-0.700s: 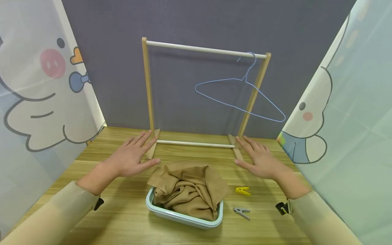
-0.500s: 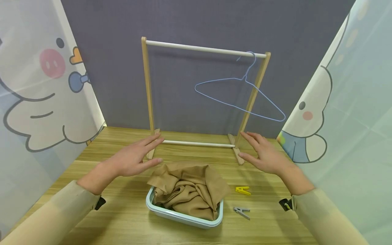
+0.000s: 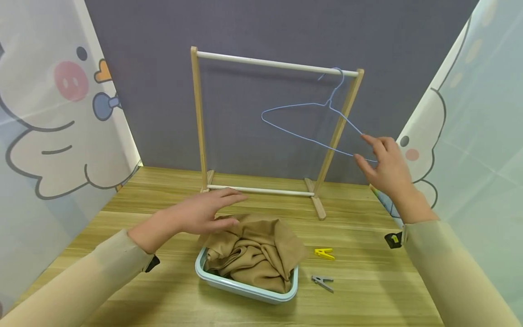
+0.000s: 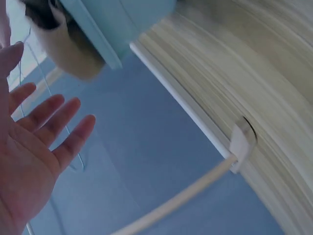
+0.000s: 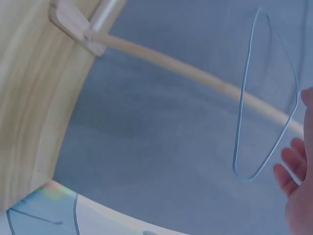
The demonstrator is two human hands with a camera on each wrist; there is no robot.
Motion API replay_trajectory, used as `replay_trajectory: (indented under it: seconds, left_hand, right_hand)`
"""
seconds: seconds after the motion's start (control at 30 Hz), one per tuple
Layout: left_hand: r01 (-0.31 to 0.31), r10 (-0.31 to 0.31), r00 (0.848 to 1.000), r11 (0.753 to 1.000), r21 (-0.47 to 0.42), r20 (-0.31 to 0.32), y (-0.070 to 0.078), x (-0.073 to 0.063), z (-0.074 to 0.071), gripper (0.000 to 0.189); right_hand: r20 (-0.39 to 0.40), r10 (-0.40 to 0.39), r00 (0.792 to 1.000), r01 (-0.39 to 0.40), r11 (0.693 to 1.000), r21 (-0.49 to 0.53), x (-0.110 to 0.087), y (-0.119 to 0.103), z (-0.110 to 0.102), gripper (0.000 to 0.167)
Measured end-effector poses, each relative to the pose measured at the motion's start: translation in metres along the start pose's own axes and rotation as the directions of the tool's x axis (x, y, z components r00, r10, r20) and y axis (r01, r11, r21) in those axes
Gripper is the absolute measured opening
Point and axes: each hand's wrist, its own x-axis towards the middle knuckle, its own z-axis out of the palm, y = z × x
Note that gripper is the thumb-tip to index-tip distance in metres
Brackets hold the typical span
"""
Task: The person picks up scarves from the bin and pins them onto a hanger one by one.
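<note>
My right hand point(image 3: 386, 165), fingers spread and thumb apart, is at the right end of a blue wire clothes hanger point(image 3: 302, 104). Its fingertips overlap the wire in the head view; the right wrist view has the fingers point(image 5: 293, 161) beside the hanger's loop, not curled round it. By its hook the hanger hangs near the right end of the rack's top bar point(image 3: 261, 61). My left hand point(image 3: 200, 211), palm down with loose fingers, is over the left back edge of a bunched brown cloth point(image 3: 253, 254). That cloth fills a pale blue basket point(image 3: 245, 288) and spills over its rim.
A yellow clothespin point(image 3: 324, 254) and a grey clothespin point(image 3: 323, 282) lie on the wooden table point(image 3: 351, 290), right of the basket. Behind it the wood-and-white rack stands before a grey backdrop point(image 3: 245, 22). Cartoon-printed curtains point(image 3: 69, 145) close off both sides.
My right hand has risen up and right from the rack's right foot to the hanger's end. The left hand has moved right, from the rack's left foot to over the cloth.
</note>
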Motion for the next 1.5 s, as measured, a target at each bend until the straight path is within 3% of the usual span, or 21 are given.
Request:
replay_trajectory:
  seconds: [0.1,0.17,0.33,0.47,0.57,0.67,0.8,0.97,1.1,1.27,1.5]
  left_hand:
    - [-0.104,0.104,0.994,0.995,-0.010,0.037,0.005,0.011,0.006,0.050]
    - [-0.144,0.145,0.987,0.989,-0.024,0.072,0.007,0.017,0.010,0.039]
    - [-0.161,0.166,0.977,0.986,-0.048,0.137,0.010,0.024,0.016,0.029]
    - [-0.165,0.168,0.969,0.986,-0.032,0.181,0.009,0.027,0.019,0.037]
    - [-0.192,0.194,0.960,0.981,-0.027,0.201,0.007,0.031,0.022,0.040]
    - [-0.199,0.203,0.957,0.979,-0.041,0.205,0.006,0.033,0.026,0.038]
    - [-0.176,0.186,0.964,0.982,-0.070,0.191,0.004,0.037,0.030,0.036]
    - [-0.197,0.204,0.971,0.978,-0.065,0.126,0.003,0.041,0.032,0.037]
    - [-0.186,0.193,0.975,0.980,-0.072,0.108,0.004,0.043,0.032,0.038]
    - [-0.162,0.179,0.979,0.975,-0.154,0.100,0.005,0.044,0.031,0.038]
    - [-0.136,0.164,0.981,0.962,-0.236,0.103,0.006,0.043,0.025,0.039]
  right_hand:
    - [-0.028,0.030,0.999,-0.031,0.999,-0.020,0.011,0.009,-0.002,0.062]
    - [-0.006,0.089,0.996,-0.089,0.996,-0.019,0.016,0.014,-0.002,0.062]
    - [0.133,0.233,0.963,-0.238,0.971,0.021,0.024,0.024,0.002,0.064]
    - [0.245,0.259,0.934,-0.280,0.959,0.054,0.027,0.030,0.010,0.068]
    - [0.285,0.260,0.922,-0.297,0.951,0.092,0.028,0.031,0.016,0.067]
    - [0.242,0.258,0.935,-0.294,0.948,0.124,0.029,0.029,0.020,0.061]
    - [0.106,0.245,0.964,-0.258,0.956,0.141,0.030,0.026,0.025,0.053]
    - [-0.002,0.257,0.966,-0.251,0.946,0.206,0.031,0.024,0.025,0.048]
    - [0.021,0.315,0.949,-0.308,0.909,0.282,0.031,0.023,0.022,0.044]
    - [0.081,0.398,0.914,-0.403,0.867,0.293,0.032,0.019,0.016,0.042]
    - [0.096,0.499,0.861,-0.493,0.775,0.396,0.037,0.015,0.010,0.040]
